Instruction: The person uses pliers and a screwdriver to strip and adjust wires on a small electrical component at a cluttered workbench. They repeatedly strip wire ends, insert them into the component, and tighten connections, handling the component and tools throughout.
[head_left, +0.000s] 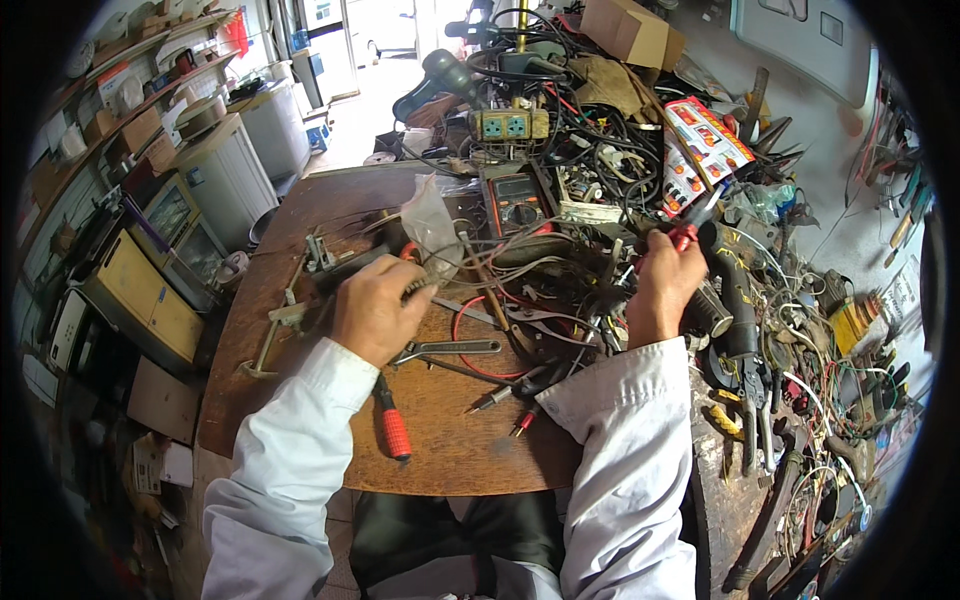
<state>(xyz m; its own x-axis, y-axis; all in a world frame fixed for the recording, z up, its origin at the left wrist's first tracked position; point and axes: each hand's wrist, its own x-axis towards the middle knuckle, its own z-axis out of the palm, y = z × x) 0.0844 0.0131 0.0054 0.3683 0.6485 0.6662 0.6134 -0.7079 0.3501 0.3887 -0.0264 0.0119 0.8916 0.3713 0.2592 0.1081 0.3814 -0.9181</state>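
Note:
Over the left-middle of the wooden bench (300, 420), my left hand (380, 310) is closed, fingers curled round something small and greyish that they mostly hide. Thin grey wires (490, 262) run close beside its fingertips. A clear plastic bag (430, 225) lies just beyond it, and a combination wrench (450, 348) is near its wrist. Below that wrist lies a red-gripped tool (394, 425). Farther right, my right hand (665, 285) grips a red-handled screwdriver (685, 236), its shaft pointing up and away to the right.
A multimeter (516, 205) stands at the back of the bench, near a socket box (508, 125). Tangled cables and tools heap along the right side, with pliers (752, 400) and a black cylindrical tool (735, 300). A metal bar clamp (285, 315) lies at left.

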